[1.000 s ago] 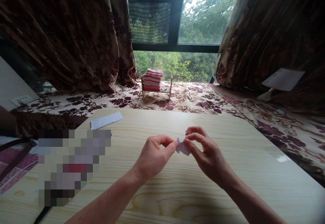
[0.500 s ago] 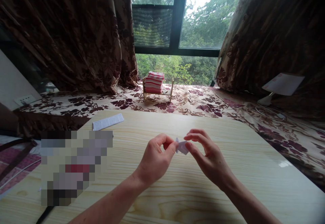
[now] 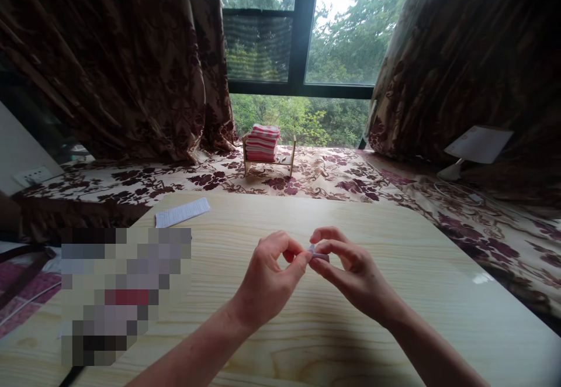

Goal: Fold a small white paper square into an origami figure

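Note:
Above the middle of a pale wooden table (image 3: 394,311), my left hand (image 3: 267,282) and my right hand (image 3: 350,273) meet fingertip to fingertip. Both pinch a small folded piece of pale lilac paper (image 3: 319,254). Only a thin edge of the paper shows between my fingers. My left thumb and forefinger grip its left end, while my right thumb and forefinger close over its right part. Both forearms reach in from the bottom edge.
A white paper strip (image 3: 182,212) lies at the table's far left. A blurred patch (image 3: 125,293) covers the near left. Behind the table, a small wooden rack with pink striped folded cloths (image 3: 263,144) stands on a floral cloth below the window. A white lamp (image 3: 475,147) is at right.
The paper was wider and more visible between my hands; now my fingers have closed in over it and it looks flatter and narrower. My hands have drawn closer together.

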